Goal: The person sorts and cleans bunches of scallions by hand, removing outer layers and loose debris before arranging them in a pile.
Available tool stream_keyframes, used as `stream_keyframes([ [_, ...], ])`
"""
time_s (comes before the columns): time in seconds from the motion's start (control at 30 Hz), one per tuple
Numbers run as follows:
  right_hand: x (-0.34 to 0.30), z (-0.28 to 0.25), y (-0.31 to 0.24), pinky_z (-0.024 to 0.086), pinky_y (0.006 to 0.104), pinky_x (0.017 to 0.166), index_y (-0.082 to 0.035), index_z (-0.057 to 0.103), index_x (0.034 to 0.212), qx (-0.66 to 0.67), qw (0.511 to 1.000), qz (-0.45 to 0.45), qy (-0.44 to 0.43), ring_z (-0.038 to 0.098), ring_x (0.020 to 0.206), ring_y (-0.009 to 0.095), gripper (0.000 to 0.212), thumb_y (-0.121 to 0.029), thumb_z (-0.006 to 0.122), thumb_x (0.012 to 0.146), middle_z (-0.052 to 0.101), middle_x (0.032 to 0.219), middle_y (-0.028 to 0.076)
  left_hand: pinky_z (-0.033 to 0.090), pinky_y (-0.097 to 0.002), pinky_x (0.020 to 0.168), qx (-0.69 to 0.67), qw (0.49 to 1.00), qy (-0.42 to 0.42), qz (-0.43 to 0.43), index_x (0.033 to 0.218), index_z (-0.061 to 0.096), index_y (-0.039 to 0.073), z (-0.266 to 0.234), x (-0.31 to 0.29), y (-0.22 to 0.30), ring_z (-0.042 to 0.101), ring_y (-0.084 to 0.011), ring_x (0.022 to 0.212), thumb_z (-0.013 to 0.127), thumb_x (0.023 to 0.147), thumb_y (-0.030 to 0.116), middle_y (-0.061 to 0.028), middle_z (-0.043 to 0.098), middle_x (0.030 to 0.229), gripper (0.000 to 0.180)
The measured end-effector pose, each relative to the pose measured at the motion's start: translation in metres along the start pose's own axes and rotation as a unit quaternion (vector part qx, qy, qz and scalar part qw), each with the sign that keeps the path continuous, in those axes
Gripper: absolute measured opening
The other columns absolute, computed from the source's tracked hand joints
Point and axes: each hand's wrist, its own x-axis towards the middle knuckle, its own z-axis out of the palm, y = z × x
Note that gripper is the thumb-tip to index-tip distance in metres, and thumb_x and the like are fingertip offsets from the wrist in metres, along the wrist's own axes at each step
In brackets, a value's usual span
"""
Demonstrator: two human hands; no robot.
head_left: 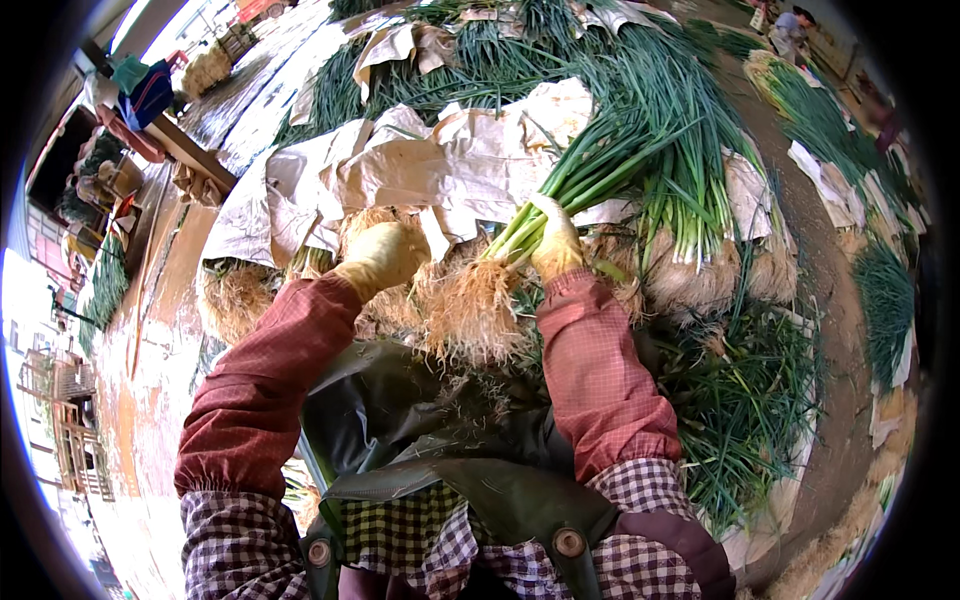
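My right hand [558, 245], in a yellow glove, is closed around the pale lower stalks of a bunch of green onions [516, 236]. Their leaves fan up and to the right, while the tan roots [476, 310] hang toward me. My left hand [387, 257], gloved alike, is curled closed beside those roots, over another root clump [368, 222]. What its fingers hold, if anything, is hidden. Beyond both hands, a crumpled pale sheet [420, 165] covers part of the onion pile. More onions with bright green stalks [690, 215] lie to the right of my right hand.
A dark green apron [375, 400] covers my lap. Loose green leaves [740, 420] are heaped at my right. Further onion rows [830, 130] line the far right, where another person [790, 35] is. A wooden beam [190, 150] with bags stands at the left, near wet floor.
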Motion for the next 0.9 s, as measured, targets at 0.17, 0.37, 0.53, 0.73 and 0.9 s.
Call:
stream_keyframes([
  [0.17, -0.021, 0.011, 0.024, 0.048, 0.0316, 0.063, -0.005, 0.057, 0.09, -0.129, 0.991, 0.014, 0.027, 0.057, 0.068, 0.018, 0.028, -0.021, 0.069, 0.07, 0.059, 0.075, 0.006, 0.049, -0.0379, 0.068, -0.374, 0.912, -0.162, 0.045, 0.118, 0.046, 0.001, 0.0, 0.009, 0.03, 0.057, -0.0222, 0.088, 0.067, 0.068, 0.05, -0.012, 0.059, 0.096, 0.074],
  [0.37, -0.034, 0.016, 0.05, 0.046, 0.0355, 0.075, -0.008, 0.056, 0.099, -0.042, 0.993, 0.048, -0.102, 0.054, 0.085, 0.019, 0.031, -0.023, 0.066, 0.074, 0.058, 0.093, 0.004, 0.051, -0.0305, 0.058, -0.25, 0.962, -0.081, -0.078, 0.097, 0.053, -0.003, 0.025, 0.002, 0.05, 0.059, -0.0193, 0.063, 0.062, 0.067, 0.008, -0.011, 0.059, 0.069, 0.034],
  [0.53, 0.004, -0.034, 0.023, 0.043, 0.0312, 0.088, -0.002, 0.045, 0.113, -0.536, 0.722, -0.421, -0.116, 0.053, 0.098, 0.022, 0.04, -0.006, 0.06, 0.076, 0.056, 0.108, 0.011, 0.046, -0.0384, 0.059, 0.09, 0.996, 0.025, 0.006, 0.086, 0.055, 0.008, -0.038, -0.072, -0.053, 0.059, -0.0311, 0.067, 0.058, 0.064, 0.016, -0.0144, 0.058, 0.07, 0.023],
  [0.73, 0.076, -0.092, -0.062, 0.049, 0.0266, 0.069, -0.002, 0.058, 0.096, -0.061, 0.973, -0.009, -0.223, 0.059, 0.08, 0.022, 0.022, -0.019, 0.052, 0.083, 0.062, 0.091, 0.01, 0.048, -0.0322, 0.058, 0.071, 0.959, 0.251, -0.114, 0.099, 0.055, 0.002, -0.095, -0.224, -0.198, 0.058, -0.0186, 0.065, 0.056, 0.066, -0.001, -0.0084, 0.059, 0.075, 0.033],
  [0.9, 0.049, -0.089, -0.032, 0.047, 0.0282, 0.066, -0.004, 0.058, 0.097, -0.139, 0.99, 0.008, 0.01, 0.057, 0.081, 0.018, 0.024, -0.023, 0.052, 0.084, 0.062, 0.094, 0.007, 0.039, -0.0213, 0.04, -0.211, 0.816, 0.373, -0.389, 0.109, 0.048, -0.002, -0.087, -0.43, -0.273, 0.047, -0.0102, 0.05, 0.057, 0.07, 0.003, -0.0057, 0.051, 0.068, 0.041],
])
